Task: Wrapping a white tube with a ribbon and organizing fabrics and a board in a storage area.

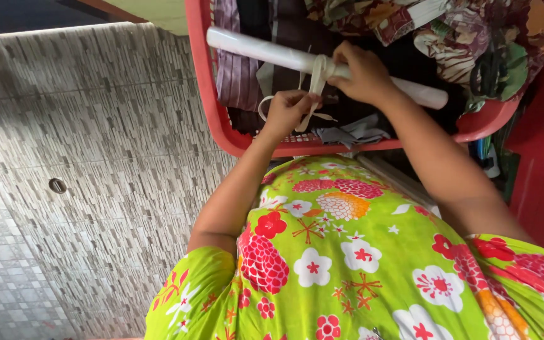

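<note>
White paper roll w/ cloth strip tied round, both hands gripping

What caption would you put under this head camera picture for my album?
Two hands, left hand and right hand, tie a white strip around a white roll over a red basket of clothes.

A red plastic basket stands on the grey tiled floor, piled with folded patterned cloths.

Both hands — left hand, right hand — tie a cloth strip around a white roll over a red basket.
</note>
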